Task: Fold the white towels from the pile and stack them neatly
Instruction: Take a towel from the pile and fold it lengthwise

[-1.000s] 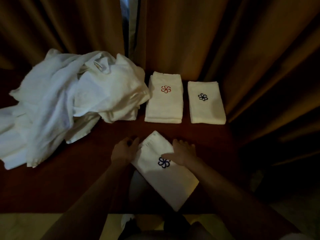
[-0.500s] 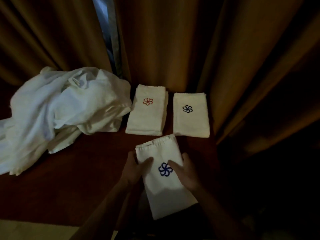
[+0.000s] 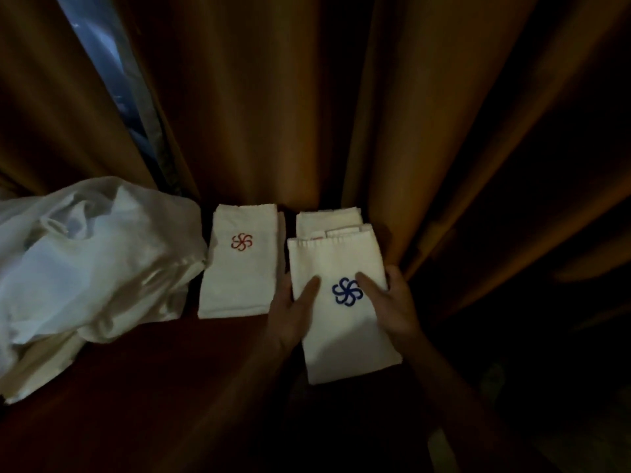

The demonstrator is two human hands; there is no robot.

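Note:
I hold a folded white towel with a blue pinwheel emblem (image 3: 341, 322) in both hands. My left hand (image 3: 293, 312) grips its left edge with the thumb on top. My right hand (image 3: 392, 305) grips its right edge the same way. The towel's far end overlaps the folded stack at the back right (image 3: 327, 216), whose emblem is hidden. To the left of it lies another folded stack with a red emblem (image 3: 239, 264). The loose pile of white towels (image 3: 85, 268) sits at the far left.
Everything rests on a dark red-brown tabletop (image 3: 153, 387). Brown curtains (image 3: 307, 114) hang close behind the stacks, with a narrow bright gap (image 3: 112, 83) at the upper left. The right side is dark.
Both hands have lifted the blue-emblem towel from the table's near edge and carried it forward and right, over the back right stack. The camera has tilted up and right.

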